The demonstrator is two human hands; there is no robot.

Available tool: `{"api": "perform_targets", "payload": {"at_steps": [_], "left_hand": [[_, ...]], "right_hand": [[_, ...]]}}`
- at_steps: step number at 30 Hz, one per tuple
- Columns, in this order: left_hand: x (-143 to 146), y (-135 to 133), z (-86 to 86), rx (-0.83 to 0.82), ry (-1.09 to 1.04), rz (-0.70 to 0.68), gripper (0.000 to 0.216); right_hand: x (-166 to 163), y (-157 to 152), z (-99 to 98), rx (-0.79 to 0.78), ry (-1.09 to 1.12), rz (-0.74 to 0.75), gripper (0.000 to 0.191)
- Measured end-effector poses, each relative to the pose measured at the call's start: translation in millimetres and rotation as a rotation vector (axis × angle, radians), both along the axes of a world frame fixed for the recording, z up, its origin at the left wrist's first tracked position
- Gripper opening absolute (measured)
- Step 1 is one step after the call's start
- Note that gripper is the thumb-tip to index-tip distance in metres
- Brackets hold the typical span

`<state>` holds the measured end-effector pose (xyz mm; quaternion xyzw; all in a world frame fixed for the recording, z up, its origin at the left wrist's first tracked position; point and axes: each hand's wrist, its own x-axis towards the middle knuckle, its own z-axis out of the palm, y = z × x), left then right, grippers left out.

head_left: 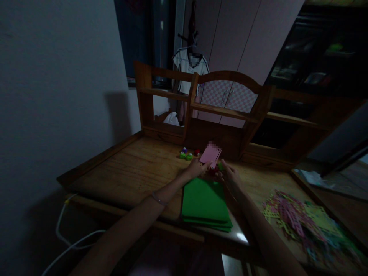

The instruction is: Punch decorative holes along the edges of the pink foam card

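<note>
My left hand point(198, 168) is closed on a pink card point(209, 154) that has a row of holes along its right edge. Beside it, my right hand point(230, 175) has its fingers curled round a small green piece point(220, 166). A small dark red piece point(213, 171) shows between the two hands; which hand touches it I cannot tell. Just beyond my left hand lie small green pieces with white eye-like spots point(189, 156), a purple one point(184, 150) and a red one point(197, 152). A stack of green sheets point(204, 200) lies below my hands.
On the right of the wooden desk point(138, 168) is a heap of pink, yellow and green cut-out strips point(299, 218). A wooden shelf unit point(224, 110) rises along the back. A white cable point(61, 226) hangs at the front left.
</note>
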<state>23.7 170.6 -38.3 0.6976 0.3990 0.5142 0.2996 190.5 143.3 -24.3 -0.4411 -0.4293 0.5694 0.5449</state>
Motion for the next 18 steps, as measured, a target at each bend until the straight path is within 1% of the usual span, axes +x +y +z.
{"api": "perform_targets", "payload": {"at_steps": [4, 7, 13, 18], "left_hand": [[-1.8, 5.1, -2.3, -0.044, -0.024, -0.027, 0.029], [-2.8, 9.8, -6.8, -0.080, -0.024, -0.060, 0.032], [-1.7, 12.0, -12.2, -0.064, -0.086, -0.115, 0.033], [-1.0, 10.6, -10.0, -0.056, -0.103, -0.120, 0.032]], "right_hand": [[0.0, 3.2, -4.7, 0.006, 0.015, 0.015, 0.043], [-1.3, 1.5, -4.3, 0.040, -0.002, 0.015, 0.045], [-2.1, -2.4, 0.3, 0.082, -0.043, 0.048, 0.049], [-1.0, 3.1, -6.7, 0.124, -0.077, 0.058, 0.049]]}}
